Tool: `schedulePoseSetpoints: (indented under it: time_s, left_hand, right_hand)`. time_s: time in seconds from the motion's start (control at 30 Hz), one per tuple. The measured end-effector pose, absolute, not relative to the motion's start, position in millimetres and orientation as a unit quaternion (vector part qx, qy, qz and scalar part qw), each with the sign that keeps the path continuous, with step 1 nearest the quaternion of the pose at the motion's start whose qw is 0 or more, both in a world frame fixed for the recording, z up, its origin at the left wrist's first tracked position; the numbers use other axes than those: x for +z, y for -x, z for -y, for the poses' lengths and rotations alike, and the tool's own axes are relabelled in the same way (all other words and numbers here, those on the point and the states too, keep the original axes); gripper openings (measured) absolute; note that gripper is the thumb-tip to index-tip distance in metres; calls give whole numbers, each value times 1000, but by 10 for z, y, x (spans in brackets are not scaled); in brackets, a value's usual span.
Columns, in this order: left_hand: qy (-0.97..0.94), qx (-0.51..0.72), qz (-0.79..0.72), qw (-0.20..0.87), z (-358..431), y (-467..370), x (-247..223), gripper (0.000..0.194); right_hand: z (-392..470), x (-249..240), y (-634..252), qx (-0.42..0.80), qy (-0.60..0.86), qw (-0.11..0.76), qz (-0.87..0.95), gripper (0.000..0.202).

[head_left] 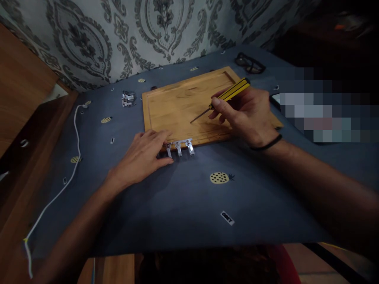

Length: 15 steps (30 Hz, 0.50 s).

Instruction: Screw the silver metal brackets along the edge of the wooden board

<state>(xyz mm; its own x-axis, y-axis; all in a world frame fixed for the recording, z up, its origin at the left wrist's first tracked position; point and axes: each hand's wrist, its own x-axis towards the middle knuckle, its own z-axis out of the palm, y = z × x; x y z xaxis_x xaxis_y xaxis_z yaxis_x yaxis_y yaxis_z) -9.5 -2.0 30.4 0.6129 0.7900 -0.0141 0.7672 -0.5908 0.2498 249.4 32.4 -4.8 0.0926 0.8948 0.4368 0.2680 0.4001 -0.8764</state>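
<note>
A yellow and black screwdriver is gripped in my right hand, its thin shaft slanting down left over the wooden board. The tip appears to hover above or touch the board's face; I cannot tell which. My left hand holds the board's near left corner, fingers on top and thumb low in front. Beside that thumb, three small silver metal clips sit in a row along the near edge, the leftmost partly covered by my fingers. Small dark holes run along the edge to their right.
More silver metal clips lie left of the board on the dark blue tablecloth. Black-framed glasses rest at the back right. A white cable runs down the left side. Patterned fabric rises behind. A blurred-out object lies at right.
</note>
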Motion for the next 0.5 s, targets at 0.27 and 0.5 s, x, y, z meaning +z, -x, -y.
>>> schedulePoseSetpoints:
  time_s: [0.27, 0.5]
  left_hand:
    - [-896, 26, -425, 128, 7, 153, 377, 63]
    - [-860, 91, -470, 174, -55, 420, 717, 55]
  right_hand:
    - [-332, -60, -2492, 281, 478, 571, 606, 48]
    - [-340, -66, -2509, 288, 483, 568, 601, 50]
